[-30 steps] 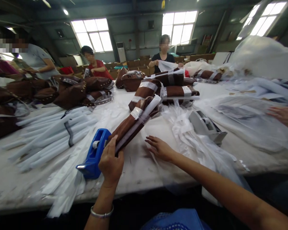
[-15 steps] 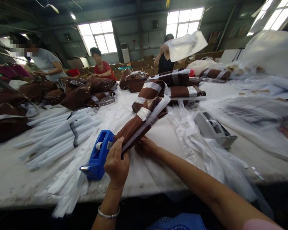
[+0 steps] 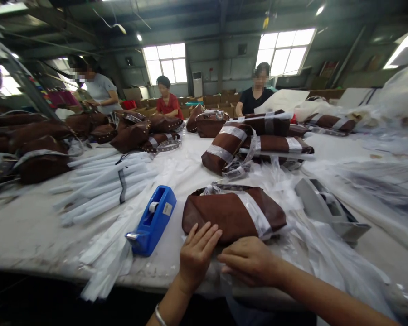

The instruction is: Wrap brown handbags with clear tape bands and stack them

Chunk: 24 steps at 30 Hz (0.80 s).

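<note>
A brown handbag lies crosswise on the table in front of me, a white strip wrapped round its right part. On the bag's near left side my left hand rests with fingers stretched flat. Close to the bag's lower front edge, my right hand is closed in a pinch; what it holds is hidden, though filmy translucent material shows below. Left of the bag stands a blue tape dispenser, and to the right is a grey tape dispenser.
White rolled tubes and flat white strips lie at left. Several wrapped brown bags are stacked behind, with more brown bags farther left. Clear plastic sheets cover the right side. Three people work across the table.
The brown bag has turned from a slanted, raised position to lying crosswise on the table. Both hands now sit at its near side. My view has shifted left.
</note>
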Each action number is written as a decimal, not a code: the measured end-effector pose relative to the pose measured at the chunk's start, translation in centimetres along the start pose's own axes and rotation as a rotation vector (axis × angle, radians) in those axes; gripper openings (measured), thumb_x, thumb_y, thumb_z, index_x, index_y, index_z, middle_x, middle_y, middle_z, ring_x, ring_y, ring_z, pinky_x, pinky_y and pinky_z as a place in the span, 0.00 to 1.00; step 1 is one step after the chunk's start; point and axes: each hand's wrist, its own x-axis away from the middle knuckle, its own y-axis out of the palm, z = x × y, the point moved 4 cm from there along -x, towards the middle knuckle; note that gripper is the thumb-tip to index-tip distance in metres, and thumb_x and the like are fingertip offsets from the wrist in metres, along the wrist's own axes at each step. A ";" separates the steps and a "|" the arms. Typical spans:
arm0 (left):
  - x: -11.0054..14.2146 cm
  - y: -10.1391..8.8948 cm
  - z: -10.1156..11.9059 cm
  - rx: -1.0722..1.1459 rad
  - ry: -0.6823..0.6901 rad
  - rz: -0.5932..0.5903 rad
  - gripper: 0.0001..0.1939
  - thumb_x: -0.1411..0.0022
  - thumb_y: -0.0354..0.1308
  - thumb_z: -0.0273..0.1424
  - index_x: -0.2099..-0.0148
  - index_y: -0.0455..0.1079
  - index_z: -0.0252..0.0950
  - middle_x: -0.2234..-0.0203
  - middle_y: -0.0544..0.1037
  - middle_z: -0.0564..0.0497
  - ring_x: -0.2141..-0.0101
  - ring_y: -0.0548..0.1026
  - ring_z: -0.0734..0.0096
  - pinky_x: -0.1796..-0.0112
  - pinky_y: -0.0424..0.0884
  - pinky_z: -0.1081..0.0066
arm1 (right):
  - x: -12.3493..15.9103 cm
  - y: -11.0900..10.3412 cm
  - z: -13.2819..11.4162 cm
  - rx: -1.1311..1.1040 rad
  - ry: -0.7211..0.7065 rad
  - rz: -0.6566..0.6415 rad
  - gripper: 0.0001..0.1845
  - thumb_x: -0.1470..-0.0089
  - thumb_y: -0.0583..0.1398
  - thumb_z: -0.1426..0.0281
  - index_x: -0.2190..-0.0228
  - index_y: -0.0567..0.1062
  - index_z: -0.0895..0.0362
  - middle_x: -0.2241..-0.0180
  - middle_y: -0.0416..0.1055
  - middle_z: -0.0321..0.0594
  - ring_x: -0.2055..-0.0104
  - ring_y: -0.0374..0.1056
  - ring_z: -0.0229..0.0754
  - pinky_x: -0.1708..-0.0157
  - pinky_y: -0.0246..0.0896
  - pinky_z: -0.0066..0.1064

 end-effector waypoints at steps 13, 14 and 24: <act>1.1 0.1 1.3 0.015 -0.018 0.027 0.19 0.29 0.46 0.22 0.47 0.75 0.42 0.50 0.80 0.57 0.47 0.76 0.73 0.37 0.62 0.65 | -12.1 3.1 19.1 0.142 0.209 -0.577 0.25 0.53 0.63 0.80 0.55 0.82 0.46 0.35 0.60 0.40 0.31 0.50 0.58 0.36 0.52 0.52; 1.1 0.2 1.2 0.015 -0.021 0.022 0.18 0.29 0.46 0.23 0.47 0.75 0.42 0.50 0.79 0.57 0.47 0.76 0.73 0.37 0.61 0.65 | -12.6 3.7 19.5 0.173 0.185 -0.646 0.24 0.53 0.65 0.78 0.55 0.82 0.45 0.34 0.58 0.40 0.30 0.47 0.60 0.36 0.50 0.55; 1.6 0.6 1.0 0.016 -0.044 0.000 0.17 0.28 0.47 0.25 0.47 0.75 0.42 0.48 0.78 0.57 0.45 0.74 0.73 0.35 0.57 0.63 | -13.9 7.9 19.6 0.336 0.080 -0.762 0.11 0.51 0.64 0.80 0.70 0.83 0.52 0.38 0.65 0.43 0.33 0.52 0.63 0.38 0.46 0.62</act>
